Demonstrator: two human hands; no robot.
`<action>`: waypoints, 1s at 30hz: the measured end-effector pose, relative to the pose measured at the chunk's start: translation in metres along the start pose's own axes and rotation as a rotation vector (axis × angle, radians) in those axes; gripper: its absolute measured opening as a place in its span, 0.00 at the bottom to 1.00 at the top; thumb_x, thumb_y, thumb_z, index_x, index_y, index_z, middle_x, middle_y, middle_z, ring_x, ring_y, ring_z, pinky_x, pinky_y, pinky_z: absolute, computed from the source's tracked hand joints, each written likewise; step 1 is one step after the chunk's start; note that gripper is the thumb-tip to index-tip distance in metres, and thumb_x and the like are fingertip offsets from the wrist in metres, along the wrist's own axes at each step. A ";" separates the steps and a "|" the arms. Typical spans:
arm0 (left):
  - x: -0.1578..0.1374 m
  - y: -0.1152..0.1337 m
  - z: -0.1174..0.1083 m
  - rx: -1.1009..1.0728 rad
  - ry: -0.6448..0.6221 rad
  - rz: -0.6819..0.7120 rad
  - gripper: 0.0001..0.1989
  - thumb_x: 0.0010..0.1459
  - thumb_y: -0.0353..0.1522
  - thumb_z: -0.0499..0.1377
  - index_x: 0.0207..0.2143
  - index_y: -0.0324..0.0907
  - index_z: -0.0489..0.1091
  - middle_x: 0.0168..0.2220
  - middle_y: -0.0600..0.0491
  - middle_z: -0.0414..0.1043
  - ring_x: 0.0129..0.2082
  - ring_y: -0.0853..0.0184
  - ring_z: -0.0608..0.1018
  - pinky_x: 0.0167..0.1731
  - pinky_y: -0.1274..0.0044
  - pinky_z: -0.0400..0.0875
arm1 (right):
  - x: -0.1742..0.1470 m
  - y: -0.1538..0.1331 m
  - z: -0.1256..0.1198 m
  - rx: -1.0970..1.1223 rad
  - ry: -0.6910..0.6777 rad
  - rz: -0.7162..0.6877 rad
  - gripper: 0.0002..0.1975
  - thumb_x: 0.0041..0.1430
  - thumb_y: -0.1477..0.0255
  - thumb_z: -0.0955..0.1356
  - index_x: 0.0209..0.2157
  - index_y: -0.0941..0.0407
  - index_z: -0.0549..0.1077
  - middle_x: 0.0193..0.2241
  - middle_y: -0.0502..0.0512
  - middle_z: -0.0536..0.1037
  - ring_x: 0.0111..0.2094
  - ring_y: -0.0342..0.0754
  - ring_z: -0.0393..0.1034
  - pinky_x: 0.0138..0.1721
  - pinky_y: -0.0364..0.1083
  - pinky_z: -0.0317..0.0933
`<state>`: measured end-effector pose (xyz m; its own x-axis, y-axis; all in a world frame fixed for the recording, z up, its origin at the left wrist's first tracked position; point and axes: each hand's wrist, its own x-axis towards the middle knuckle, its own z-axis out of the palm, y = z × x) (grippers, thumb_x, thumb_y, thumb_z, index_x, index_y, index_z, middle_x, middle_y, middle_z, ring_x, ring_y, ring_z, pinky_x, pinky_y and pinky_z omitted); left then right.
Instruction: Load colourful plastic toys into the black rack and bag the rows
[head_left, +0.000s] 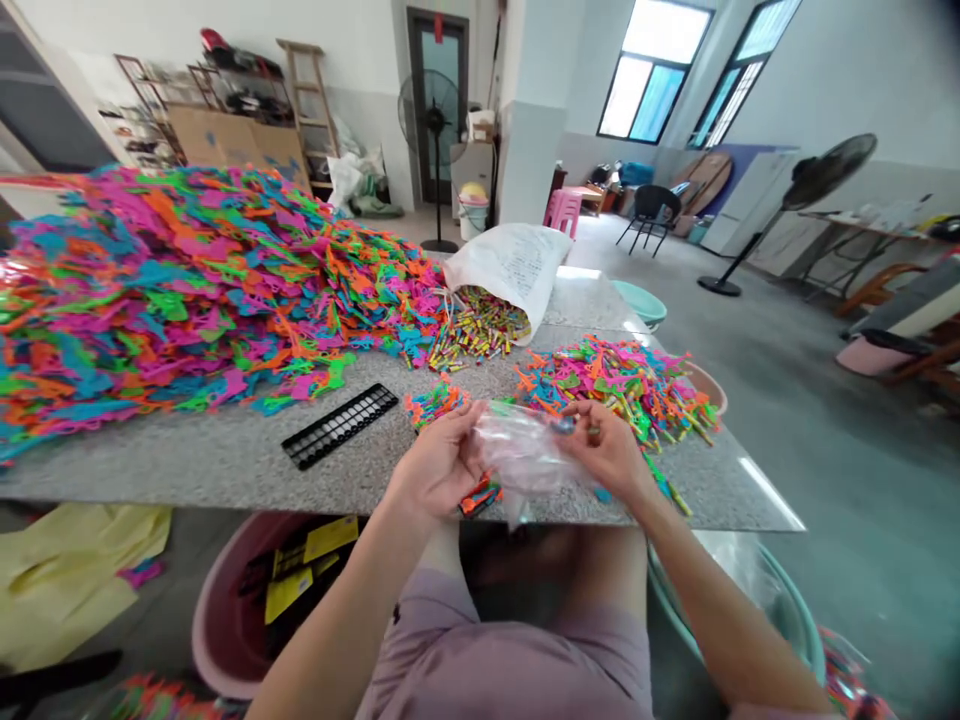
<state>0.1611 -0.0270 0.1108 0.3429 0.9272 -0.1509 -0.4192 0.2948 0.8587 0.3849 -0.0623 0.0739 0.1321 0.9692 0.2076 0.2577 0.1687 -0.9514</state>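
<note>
A clear plastic bag [525,452] is stretched out between my two hands above the table's front edge. My left hand [435,468] is closed on its left side, thumb on top. At its right side my right hand [611,455] pinches with bent fingers; a small blue-grey piece [562,426] shows at those fingertips, and I cannot tell whether it is gripped. Beyond the bag lies a heap of colourful plastic pieces [592,375] mixed with yellow-banded sticks. Behind my left hand is a smaller colourful pile [436,402], and some orange and black pieces [480,497] lie beneath the bag.
A huge heap of bright plastic toy pieces [210,290] covers the table's left. A white sack [514,270] spills small yellow-banded sticks [480,335]. A black slotted tray [341,425] lies left. Below stand a pink tub [217,600] and a teal tub [806,620].
</note>
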 end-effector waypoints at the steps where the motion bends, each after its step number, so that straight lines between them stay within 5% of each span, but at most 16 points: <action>1: 0.003 0.006 0.003 0.095 -0.056 0.017 0.15 0.54 0.38 0.62 0.22 0.42 0.61 0.16 0.60 0.56 0.13 0.75 0.61 0.14 0.81 0.62 | 0.012 0.001 -0.002 -0.187 0.110 -0.137 0.12 0.51 0.61 0.74 0.33 0.55 0.75 0.21 0.47 0.68 0.23 0.43 0.61 0.25 0.42 0.57; 3: 0.011 0.019 0.004 0.275 -0.149 0.123 0.18 0.52 0.43 0.62 0.21 0.44 0.59 0.15 0.62 0.49 0.13 0.76 0.54 0.13 0.81 0.54 | 0.038 0.000 -0.006 -0.449 0.350 -0.390 0.14 0.59 0.58 0.69 0.30 0.55 0.74 0.24 0.51 0.69 0.28 0.46 0.63 0.31 0.44 0.60; 6: 0.037 0.043 -0.014 0.758 0.054 0.667 0.17 0.46 0.43 0.66 0.25 0.44 0.63 0.17 0.62 0.54 0.17 0.73 0.60 0.21 0.79 0.58 | 0.073 -0.003 -0.002 -0.592 0.560 -0.613 0.17 0.62 0.55 0.67 0.29 0.54 0.72 0.25 0.54 0.70 0.30 0.48 0.64 0.35 0.46 0.60; 9: 0.072 0.067 -0.058 1.151 0.412 1.031 0.15 0.47 0.42 0.66 0.22 0.44 0.65 0.19 0.57 0.59 0.25 0.67 0.68 0.33 0.74 0.63 | 0.108 0.007 0.026 -0.672 0.253 -0.749 0.16 0.62 0.56 0.69 0.27 0.52 0.70 0.23 0.53 0.69 0.31 0.48 0.64 0.37 0.46 0.61; 12: 0.094 0.069 -0.111 1.453 0.361 0.763 0.15 0.48 0.42 0.65 0.21 0.45 0.65 0.23 0.53 0.66 0.32 0.63 0.73 0.37 0.73 0.63 | 0.144 0.032 0.074 -0.768 -0.125 -0.817 0.09 0.66 0.67 0.66 0.31 0.53 0.71 0.27 0.54 0.72 0.35 0.49 0.66 0.43 0.47 0.60; 15: 0.092 0.044 -0.148 1.476 0.430 0.632 0.15 0.56 0.40 0.59 0.20 0.44 0.64 0.18 0.55 0.61 0.25 0.64 0.72 0.31 0.75 0.61 | 0.167 0.063 0.122 -0.815 -0.230 -0.697 0.05 0.64 0.76 0.65 0.32 0.56 0.70 0.31 0.56 0.73 0.36 0.49 0.66 0.42 0.46 0.60; 19: 0.066 -0.006 -0.166 1.420 0.541 0.555 0.16 0.63 0.38 0.51 0.22 0.44 0.64 0.17 0.56 0.61 0.21 0.66 0.70 0.27 0.75 0.59 | 0.168 0.095 0.156 -0.633 -0.170 -0.561 0.06 0.62 0.75 0.64 0.30 0.55 0.67 0.30 0.53 0.71 0.32 0.47 0.64 0.35 0.43 0.58; 25: 0.035 -0.072 -0.159 1.226 0.650 0.571 0.11 0.64 0.36 0.49 0.37 0.45 0.70 0.33 0.49 0.74 0.31 0.62 0.77 0.33 0.73 0.67 | 0.139 0.133 0.154 -0.421 -0.086 -0.555 0.12 0.64 0.69 0.60 0.25 0.53 0.64 0.26 0.52 0.67 0.30 0.47 0.62 0.35 0.44 0.58; 27: 0.038 -0.087 -0.160 1.140 0.731 0.582 0.12 0.63 0.36 0.51 0.45 0.44 0.69 0.41 0.46 0.74 0.39 0.60 0.78 0.38 0.72 0.70 | 0.133 0.140 0.158 -0.352 0.004 -0.434 0.10 0.62 0.67 0.61 0.27 0.53 0.66 0.27 0.52 0.67 0.30 0.47 0.62 0.36 0.45 0.59; 30: 0.054 -0.097 -0.164 1.009 0.852 0.555 0.16 0.61 0.36 0.54 0.49 0.41 0.67 0.37 0.47 0.74 0.36 0.61 0.77 0.38 0.71 0.71 | 0.136 0.142 0.175 -0.163 0.045 -0.111 0.08 0.54 0.64 0.66 0.28 0.53 0.68 0.25 0.50 0.69 0.29 0.47 0.63 0.34 0.45 0.60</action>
<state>0.0820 0.0328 -0.0608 -0.4157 0.8258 0.3811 0.5604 -0.0975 0.8225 0.2722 0.1247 -0.0723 0.1361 0.9366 0.3229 0.4243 0.2395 -0.8733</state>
